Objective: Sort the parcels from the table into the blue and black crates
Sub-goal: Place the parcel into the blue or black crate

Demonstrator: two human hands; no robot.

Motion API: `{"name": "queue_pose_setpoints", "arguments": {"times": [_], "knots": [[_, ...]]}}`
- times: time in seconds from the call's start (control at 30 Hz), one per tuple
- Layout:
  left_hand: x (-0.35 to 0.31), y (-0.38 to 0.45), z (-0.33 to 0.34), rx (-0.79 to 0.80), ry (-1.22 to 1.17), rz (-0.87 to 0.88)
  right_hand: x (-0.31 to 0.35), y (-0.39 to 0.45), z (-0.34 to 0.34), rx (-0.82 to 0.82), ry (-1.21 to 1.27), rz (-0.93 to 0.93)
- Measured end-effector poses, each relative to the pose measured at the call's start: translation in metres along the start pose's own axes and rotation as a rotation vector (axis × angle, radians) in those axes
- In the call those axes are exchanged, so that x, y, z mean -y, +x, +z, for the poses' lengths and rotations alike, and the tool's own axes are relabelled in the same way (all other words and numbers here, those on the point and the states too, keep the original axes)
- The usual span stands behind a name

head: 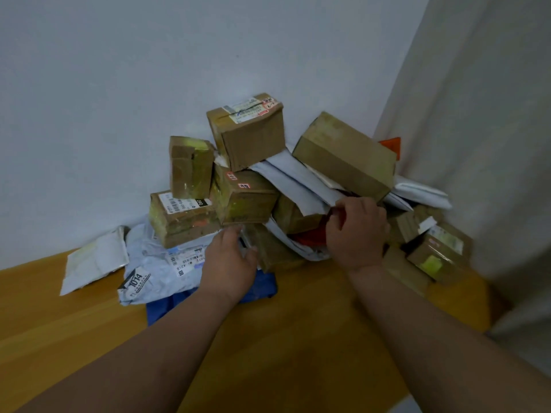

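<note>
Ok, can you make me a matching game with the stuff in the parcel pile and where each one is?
Things:
1. box with the torn white label
2. blue bag
3. white envelope
4. right hand

Places:
A. far left, lying alone on the table
B. top of the pile
C. on the red packet
D. flat under the left hand

Pairs: 1-B, 2-D, 3-A, 4-C

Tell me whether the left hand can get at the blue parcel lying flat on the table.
Probably yes. The left hand hovers right over the blue parcel, whose near edge lies bare on the table. A white mailer overlaps its far side, so it may drag.
</note>
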State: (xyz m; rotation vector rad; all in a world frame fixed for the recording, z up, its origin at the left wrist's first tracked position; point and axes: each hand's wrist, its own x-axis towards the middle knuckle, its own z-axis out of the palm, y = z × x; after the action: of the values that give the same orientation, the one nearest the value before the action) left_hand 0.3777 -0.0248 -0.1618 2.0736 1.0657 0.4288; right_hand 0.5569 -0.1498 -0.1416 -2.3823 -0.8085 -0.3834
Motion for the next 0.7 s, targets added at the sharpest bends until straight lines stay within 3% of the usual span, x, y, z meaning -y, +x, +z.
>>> {"name": "queue_pose_setpoints", "arguments": {"times": [0.23,0.47,0.7], "knots": [[-0.044,0.011,0.01,-0.132,0.166,0.144,-0.045,0.026,-0.008,0.112,0.123,0.267],[-0.122,0.032,0.05,-0.268,0.269,0.211,-0.091,0.089,-0.012,0.327,0.777,0.809],[-0.156,0.039,0.09,-0.088,0.433,0.036,-0.113,0.133,-0.008,0.621,1.153,1.064]]}}
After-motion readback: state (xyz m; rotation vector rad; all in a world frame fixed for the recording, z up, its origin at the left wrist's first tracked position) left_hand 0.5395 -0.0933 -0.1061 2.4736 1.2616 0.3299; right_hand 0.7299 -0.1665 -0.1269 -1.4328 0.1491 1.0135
